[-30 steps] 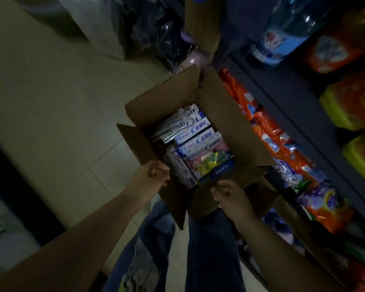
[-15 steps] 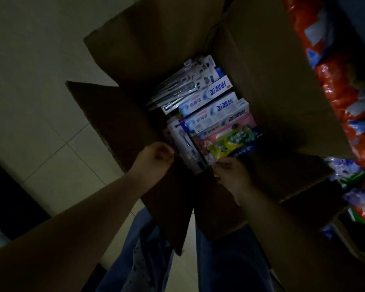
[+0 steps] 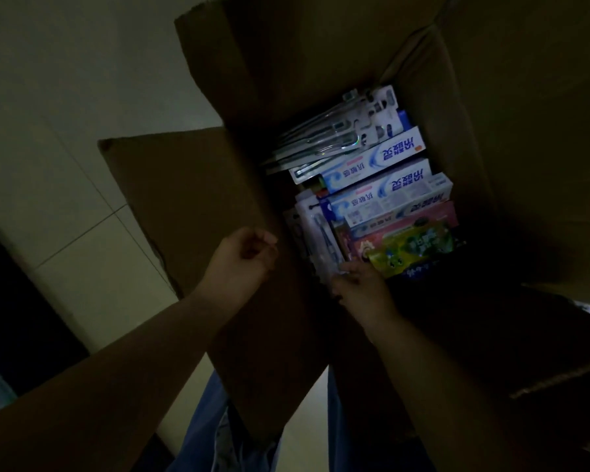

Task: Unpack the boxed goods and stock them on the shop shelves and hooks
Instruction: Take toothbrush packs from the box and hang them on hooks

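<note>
A big cardboard box (image 3: 491,165) sits open on the floor (image 3: 65,131), flaps spread wide. It is full of toothpaste boxes (image 3: 382,195) and toothbrush packs (image 3: 338,137), packed side by side. The left hand (image 3: 242,264) is curled into a loose fist over the left flap and holds nothing. The right hand (image 3: 358,287) reaches into the box and pinches a toothbrush pack (image 3: 324,243) at its near end. Blue jeans (image 3: 205,430) show below.

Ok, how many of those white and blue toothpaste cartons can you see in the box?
3. One lies near the far end beside the toothbrush packs, a second just nearer the person, and a third nearer still, partly covered. More may lie underneath.
</note>
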A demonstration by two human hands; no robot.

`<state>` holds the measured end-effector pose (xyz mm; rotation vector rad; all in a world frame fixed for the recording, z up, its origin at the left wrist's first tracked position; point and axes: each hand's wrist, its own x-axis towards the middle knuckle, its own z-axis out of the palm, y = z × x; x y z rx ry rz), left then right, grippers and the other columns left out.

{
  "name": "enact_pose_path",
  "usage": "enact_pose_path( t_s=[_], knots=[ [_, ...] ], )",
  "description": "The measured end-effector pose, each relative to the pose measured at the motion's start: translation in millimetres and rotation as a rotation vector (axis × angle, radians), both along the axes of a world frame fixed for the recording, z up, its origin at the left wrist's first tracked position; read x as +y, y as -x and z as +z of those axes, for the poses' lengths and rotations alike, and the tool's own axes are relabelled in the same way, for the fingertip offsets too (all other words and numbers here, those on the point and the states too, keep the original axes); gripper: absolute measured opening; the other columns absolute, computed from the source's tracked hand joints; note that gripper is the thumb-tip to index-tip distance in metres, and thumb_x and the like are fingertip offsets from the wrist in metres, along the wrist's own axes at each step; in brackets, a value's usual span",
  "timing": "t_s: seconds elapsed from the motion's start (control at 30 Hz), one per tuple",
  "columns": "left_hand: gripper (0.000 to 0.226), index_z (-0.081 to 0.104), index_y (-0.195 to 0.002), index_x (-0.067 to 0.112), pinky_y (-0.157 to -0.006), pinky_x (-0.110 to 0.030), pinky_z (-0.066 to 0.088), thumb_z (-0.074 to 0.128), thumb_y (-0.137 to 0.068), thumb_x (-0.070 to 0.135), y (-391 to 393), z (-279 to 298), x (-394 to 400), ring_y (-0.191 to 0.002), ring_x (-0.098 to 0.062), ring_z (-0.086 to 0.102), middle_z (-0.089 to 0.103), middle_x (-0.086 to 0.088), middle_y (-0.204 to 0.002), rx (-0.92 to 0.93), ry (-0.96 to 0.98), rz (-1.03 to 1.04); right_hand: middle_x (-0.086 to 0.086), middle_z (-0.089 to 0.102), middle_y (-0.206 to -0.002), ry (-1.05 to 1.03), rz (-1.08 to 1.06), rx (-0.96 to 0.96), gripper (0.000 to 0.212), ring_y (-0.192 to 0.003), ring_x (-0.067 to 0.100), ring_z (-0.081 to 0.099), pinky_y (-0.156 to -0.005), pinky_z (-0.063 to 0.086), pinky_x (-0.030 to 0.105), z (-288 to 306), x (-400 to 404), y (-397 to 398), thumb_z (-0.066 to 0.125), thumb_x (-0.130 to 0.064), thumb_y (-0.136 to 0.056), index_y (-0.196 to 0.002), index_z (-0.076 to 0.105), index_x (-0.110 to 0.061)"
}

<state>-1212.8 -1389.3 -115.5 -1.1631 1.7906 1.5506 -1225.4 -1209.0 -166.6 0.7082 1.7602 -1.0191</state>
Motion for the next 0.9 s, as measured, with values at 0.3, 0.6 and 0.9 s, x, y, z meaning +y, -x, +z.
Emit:
enact_pose_path(
  t_s=[0.3, 0.6, 0.9],
  knots=[
    [0.022, 0.056, -0.086, 0.023, -0.066, -0.021, 0.050, 0.050, -0.094, 0.004, 23, 6, -25, -0.076, -0.013, 0.058, 0.061, -0.004, -0.087, 0.169, 0.023, 0.061, 0.007, 0.065, -0.088, 0.036, -0.007, 0.072, 0.011, -0.089, 0.024, 0.063, -0.083, 0.051, 0.040, -5, -22, 46, 0.057, -0.023, -0.092, -0.085, 0.064, -0.017],
    [0.012, 0.059, -0.096, 0.022, -0.068, -0.016, 0.051, 0.053, -0.094, 0.011, 45, -16, -45, -0.086, -0.014, 0.061, 0.063, -0.007, -0.100, 0.267, -0.020, 0.079, 0.012, 0.059, -0.118, 0.054, -0.185, 0.162, 0.049, -0.107, 0.026, 0.060, -0.093, 0.051, 0.039, -49, -60, 119, 0.063, -0.021, -0.091, -0.134, 0.048, -0.001],
    [0.011, 0.060, -0.092, 0.022, -0.072, -0.022, 0.053, 0.055, -0.093, 0.012, 58, -55, -41, -0.079, -0.013, 0.061, 0.064, -0.010, -0.096, 0.321, -0.030, 0.113, 0.023, 0.034, -0.148, 0.107, -0.413, 0.025, 0.044, -0.138, 0.031, 0.033, -0.113, 0.028, 0.037, -91, -66, 156, 0.048, -0.022, -0.100, -0.138, 0.044, 0.000]
  ],
)
